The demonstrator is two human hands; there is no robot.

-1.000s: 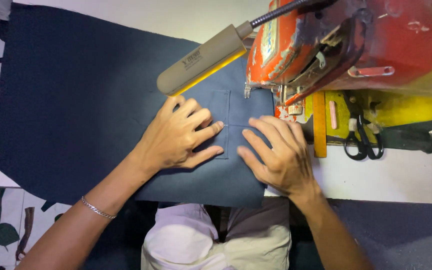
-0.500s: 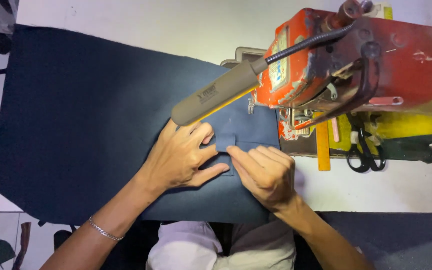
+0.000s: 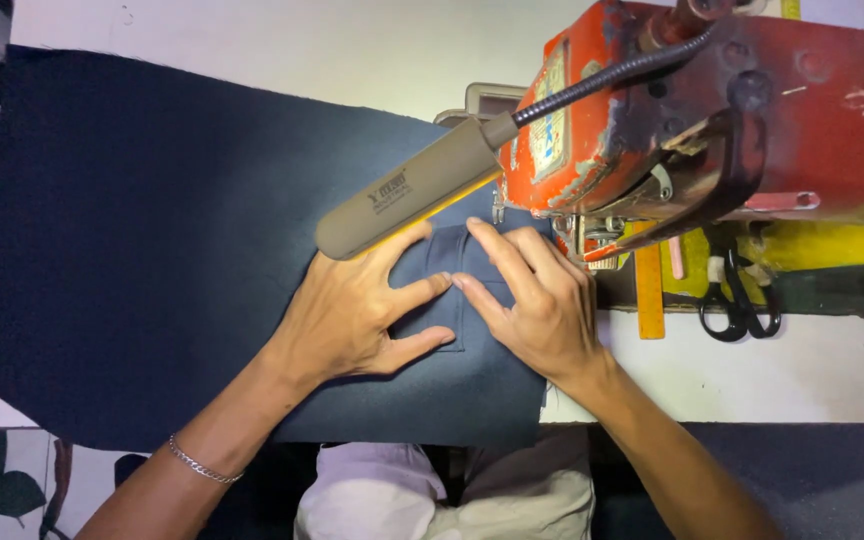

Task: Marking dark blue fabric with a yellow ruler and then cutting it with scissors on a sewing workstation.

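Observation:
A large dark navy cloth [image 3: 152, 260] lies spread over the white table. A small navy pocket patch [image 3: 442, 290] rests on it, close to the needle of the red sewing machine [image 3: 712, 110]. My left hand [image 3: 352, 315] lies flat on the cloth with fingers spread, pressing the patch's left side. My right hand [image 3: 537, 300] presses down on the patch's right edge, fingertips pointing toward the needle area. Neither hand grips anything. A thin bracelet circles my left wrist.
A tan tube lamp [image 3: 407, 195] on a flexible neck hangs over the cloth. Black scissors [image 3: 737, 300] and a yellow ruler [image 3: 649, 290] lie on the white table [image 3: 752, 370] right of the machine. My lap in light clothing [image 3: 442, 495] shows below.
Both hands have slid closer together on the patch, and the patch sits nearer the needle. The view has shifted slightly, so the machine looks closer.

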